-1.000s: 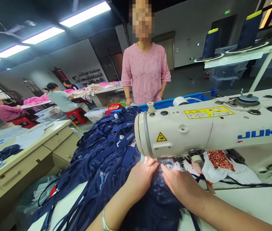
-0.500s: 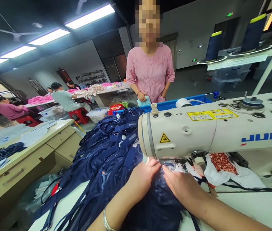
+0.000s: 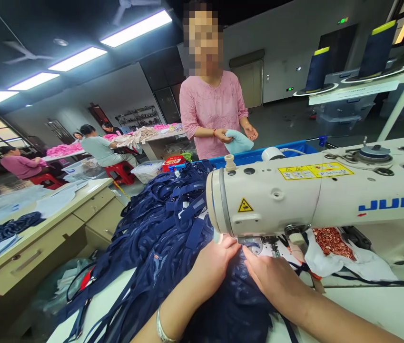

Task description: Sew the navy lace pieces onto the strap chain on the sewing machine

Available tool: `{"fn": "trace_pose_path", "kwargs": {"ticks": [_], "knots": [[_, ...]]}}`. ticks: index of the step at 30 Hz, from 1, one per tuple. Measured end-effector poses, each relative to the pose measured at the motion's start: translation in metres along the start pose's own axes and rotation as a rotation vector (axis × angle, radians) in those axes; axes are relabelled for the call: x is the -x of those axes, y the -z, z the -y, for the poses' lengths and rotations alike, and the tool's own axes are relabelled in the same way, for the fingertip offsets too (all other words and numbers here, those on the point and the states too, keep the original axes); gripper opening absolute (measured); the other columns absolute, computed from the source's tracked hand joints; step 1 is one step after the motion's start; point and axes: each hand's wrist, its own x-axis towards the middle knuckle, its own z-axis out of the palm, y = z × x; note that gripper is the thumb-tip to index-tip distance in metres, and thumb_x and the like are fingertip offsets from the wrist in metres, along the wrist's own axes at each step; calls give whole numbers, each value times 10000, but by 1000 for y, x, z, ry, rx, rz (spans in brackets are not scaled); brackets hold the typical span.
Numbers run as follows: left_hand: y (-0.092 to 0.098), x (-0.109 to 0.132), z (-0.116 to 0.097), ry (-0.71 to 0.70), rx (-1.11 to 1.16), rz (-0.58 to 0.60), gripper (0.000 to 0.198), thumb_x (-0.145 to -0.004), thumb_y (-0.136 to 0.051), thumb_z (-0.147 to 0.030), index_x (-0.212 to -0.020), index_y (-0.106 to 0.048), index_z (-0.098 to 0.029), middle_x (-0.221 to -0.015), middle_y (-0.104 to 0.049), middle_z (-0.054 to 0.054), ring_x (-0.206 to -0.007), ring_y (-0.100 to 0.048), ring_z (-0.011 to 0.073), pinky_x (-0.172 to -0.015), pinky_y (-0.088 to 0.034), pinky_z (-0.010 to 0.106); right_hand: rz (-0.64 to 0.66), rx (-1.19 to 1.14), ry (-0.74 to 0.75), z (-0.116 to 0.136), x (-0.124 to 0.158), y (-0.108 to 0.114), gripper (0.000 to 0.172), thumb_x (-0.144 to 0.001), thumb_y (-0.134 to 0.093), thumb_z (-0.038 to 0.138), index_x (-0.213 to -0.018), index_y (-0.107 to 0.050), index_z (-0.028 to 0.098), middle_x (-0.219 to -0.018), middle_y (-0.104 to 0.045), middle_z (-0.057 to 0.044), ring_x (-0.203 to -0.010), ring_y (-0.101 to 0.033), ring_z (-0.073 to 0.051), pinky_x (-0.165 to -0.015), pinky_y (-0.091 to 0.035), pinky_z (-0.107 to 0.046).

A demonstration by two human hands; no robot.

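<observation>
Under the head of a white sewing machine (image 3: 259,200), both of my hands are at the needle area, with navy fabric between and beneath them. My left hand (image 3: 216,264), a bangle on its wrist, grips the navy fabric (image 3: 239,286) just left of the presser foot, fingertips bunched together. From the other side my right hand (image 3: 271,271) holds the same fabric, its fingertips partly hidden below the machine head. A large heap of navy strappy garments (image 3: 159,219) spreads left of the machine and over the table edge. The needle itself is hard to make out.
White cloth with copper-coloured sequins (image 3: 333,243) lies under the machine arm. Navy thread cones (image 3: 316,71) stand on a rack. A person in pink (image 3: 212,109) stands behind a blue bin (image 3: 294,146), holding pale blue cloth (image 3: 239,142). A drawer desk (image 3: 44,238) is at left.
The person in pink has shifted left and raised the pale blue cloth, with both hands in front. My hands stay at almost the same spot on the navy fabric.
</observation>
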Motion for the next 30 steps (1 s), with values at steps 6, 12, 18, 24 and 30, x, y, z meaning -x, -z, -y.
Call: {"fn": "trace_pose_path", "kwargs": {"ticks": [6,12,18,24,30], "knots": [[-1,0,0,-25,10,-33,378,-946,-462,-140,-1295,-512,-276,-1319,-538,8,-1249,-441,193,-1043,-407,330,0,-15,-7,2,1,1,379,-957,-343,130,-1279,-523,215,-1097,-650,-80,-928,-652,-267,-806,-554,-414],[-3,1,1,-10,-1,-30,367,-951,-446,-140,-1282,-524,-281,-1295,-551,12,-1219,-467,193,-1020,-430,334,-3,-5,2,0,1,-1,393,-953,-337,113,-1287,-517,218,-1070,-669,-69,-892,-664,-272,-771,-563,-432],[-4,1,1,-15,-13,-32,349,-953,-447,-145,-1269,-534,-262,-1263,-566,20,-1213,-466,191,-1028,-423,332,-16,-7,5,0,1,-1,381,-950,-357,111,-1272,-527,223,-1073,-672,-69,-907,-664,-268,-773,-564,-410],[-1,1,0,-17,-2,-28,364,-961,-420,-149,-1288,-519,-275,-1275,-559,22,-1211,-470,187,-1023,-428,330,-31,-26,19,-2,0,-6,358,-954,-365,126,-1256,-536,214,-994,-686,-50,-841,-676,-256,-732,-569,-392],[-3,2,1,-16,1,-32,373,-951,-416,-134,-1279,-532,-270,-1240,-579,29,-1210,-471,188,-1029,-422,339,-74,-2,25,0,1,-3,361,-940,-380,108,-1234,-558,217,-1033,-679,-65,-865,-673,-253,-739,-566,-370]]}}
